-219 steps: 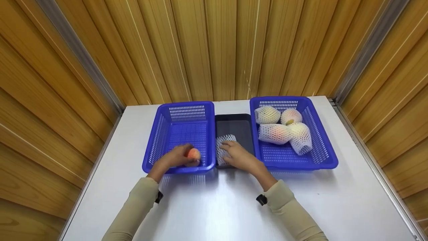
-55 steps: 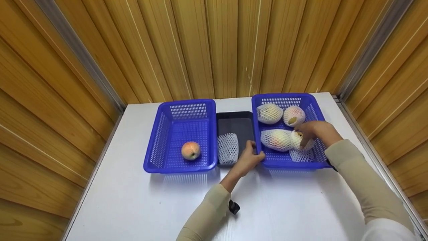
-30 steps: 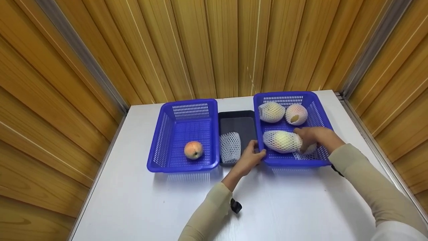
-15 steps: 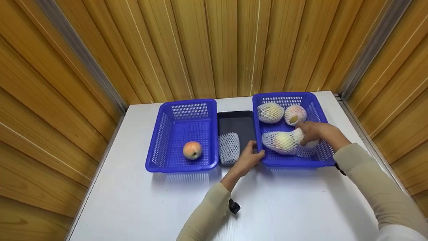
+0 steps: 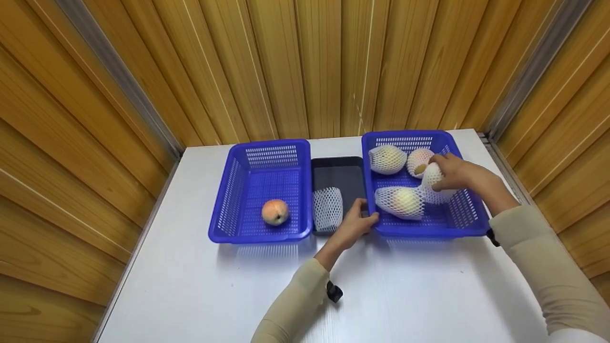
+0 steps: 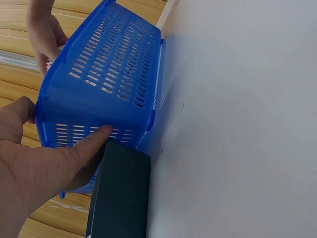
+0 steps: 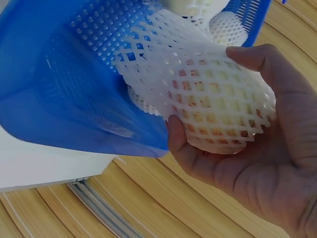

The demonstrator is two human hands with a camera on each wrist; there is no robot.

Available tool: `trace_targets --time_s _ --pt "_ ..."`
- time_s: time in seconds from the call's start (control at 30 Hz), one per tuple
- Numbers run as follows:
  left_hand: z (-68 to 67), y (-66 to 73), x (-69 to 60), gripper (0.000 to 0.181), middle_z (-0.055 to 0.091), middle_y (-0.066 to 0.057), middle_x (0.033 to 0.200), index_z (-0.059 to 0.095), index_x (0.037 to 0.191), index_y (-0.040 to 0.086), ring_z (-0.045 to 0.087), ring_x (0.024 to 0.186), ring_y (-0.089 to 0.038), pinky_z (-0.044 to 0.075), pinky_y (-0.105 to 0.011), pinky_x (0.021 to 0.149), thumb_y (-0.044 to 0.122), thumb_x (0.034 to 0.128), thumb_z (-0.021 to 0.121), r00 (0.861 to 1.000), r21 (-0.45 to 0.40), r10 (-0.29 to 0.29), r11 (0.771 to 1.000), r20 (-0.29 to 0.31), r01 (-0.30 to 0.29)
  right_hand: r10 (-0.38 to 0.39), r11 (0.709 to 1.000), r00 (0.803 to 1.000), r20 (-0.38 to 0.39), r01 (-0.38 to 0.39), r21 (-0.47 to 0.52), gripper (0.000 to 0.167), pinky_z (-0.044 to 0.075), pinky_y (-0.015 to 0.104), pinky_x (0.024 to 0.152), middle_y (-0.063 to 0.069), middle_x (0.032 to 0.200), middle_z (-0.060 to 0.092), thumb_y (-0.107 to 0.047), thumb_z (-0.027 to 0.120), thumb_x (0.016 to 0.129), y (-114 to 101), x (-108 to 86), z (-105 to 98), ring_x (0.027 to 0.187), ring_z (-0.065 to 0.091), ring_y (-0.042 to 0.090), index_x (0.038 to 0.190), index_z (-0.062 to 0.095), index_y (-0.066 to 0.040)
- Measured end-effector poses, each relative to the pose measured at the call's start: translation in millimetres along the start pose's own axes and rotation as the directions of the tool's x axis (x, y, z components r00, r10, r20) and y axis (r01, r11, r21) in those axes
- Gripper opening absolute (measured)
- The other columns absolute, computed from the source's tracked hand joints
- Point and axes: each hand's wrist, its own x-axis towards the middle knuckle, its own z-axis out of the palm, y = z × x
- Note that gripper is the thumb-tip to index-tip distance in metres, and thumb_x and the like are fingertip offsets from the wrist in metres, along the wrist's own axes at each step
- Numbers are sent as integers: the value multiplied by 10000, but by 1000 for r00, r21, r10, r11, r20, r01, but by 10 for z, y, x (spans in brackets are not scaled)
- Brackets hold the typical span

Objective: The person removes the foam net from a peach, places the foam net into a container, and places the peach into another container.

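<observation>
The right hand (image 5: pixel 457 174) grips a peach in a white foam net (image 5: pixel 432 178) above the right blue basket (image 5: pixel 424 232). In the right wrist view the fingers and thumb of the right hand (image 7: pixel 267 144) curl round this netted peach (image 7: pixel 213 104), and the loose net end hangs toward the basket. Three other netted fruits lie in that basket: one at the front left (image 5: pixel 405 202), one at the back left (image 5: pixel 388 159), one at the back right (image 5: pixel 419 159). The left hand (image 5: pixel 351 226) holds the basket's left wall; the left wrist view shows the left hand (image 6: pixel 44 158) there, thumb and fingers on the basket (image 6: pixel 94 106).
At the left stands another blue basket (image 5: pixel 259 238) with one bare peach (image 5: pixel 275 212). Between the baskets lies a black tray (image 5: pixel 336 164) holding an empty foam net (image 5: pixel 328 209). A wood-patterned wall (image 5: pixel 286 71) rises behind the white table (image 5: pixel 228 295).
The right hand has lifted the netted peach up from the right basket's front right part. The left hand has stayed at the basket's wall; earlier it was on the bare peach in the left basket.
</observation>
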Motion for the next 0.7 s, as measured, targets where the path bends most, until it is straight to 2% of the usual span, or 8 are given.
trace_targets --time_s 0.1,0.27,0.43,0.5,0.6,0.7 --pt "-1 12 -1 371 565 -148 1236 497 1285 30 667 1028 -275 587 -425 844 115 956 647 1000 5 4 1000 8 -4 -13 1000 999 -40 12 -14 705 461 682 950 361 1331 402 -278 765 884 -58 -42 -25 1190 481 508 1414 408 18" --pt "-6 21 -6 339 564 -102 1192 508 1256 54 662 1032 -291 571 -502 899 128 959 653 1000 4 8 1000 15 -8 -41 999 992 -117 37 -35 720 534 625 850 319 1275 434 -286 769 868 -216 -83 -42 1071 548 477 1435 414 -19" --pt "-2 36 -5 351 548 -107 1225 487 1287 34 646 1098 -365 543 -545 943 122 978 629 999 -6 14 1000 30 -14 -78 996 977 -200 70 -46 714 520 591 805 285 1256 452 -249 767 826 -397 -119 -75 1045 520 488 1423 436 -42" --pt "4 44 -22 329 537 -108 1253 483 1281 40 650 1086 -354 541 -545 943 123 993 618 1000 -5 13 1000 27 -13 -92 996 970 -225 85 -37 725 508 573 800 277 1256 453 -234 766 814 -472 -145 -75 1024 510 467 1428 435 -37" --pt "-2 71 -81 302 534 -132 1309 473 1282 39 660 1072 -335 548 -536 931 136 1020 589 999 29 26 999 22 -27 -107 994 962 -250 106 -18 749 503 563 813 283 1286 442 -216 768 805 -594 -191 -61 1020 500 438 1444 425 -27" --pt "-37 108 -167 320 553 -178 1342 475 1297 8 642 1113 -301 562 -469 918 167 1033 564 998 118 63 991 9 -64 -115 993 956 -269 119 -1 754 527 553 799 284 1330 434 -213 777 811 -723 -237 -41 1021 507 435 1456 426 -40"
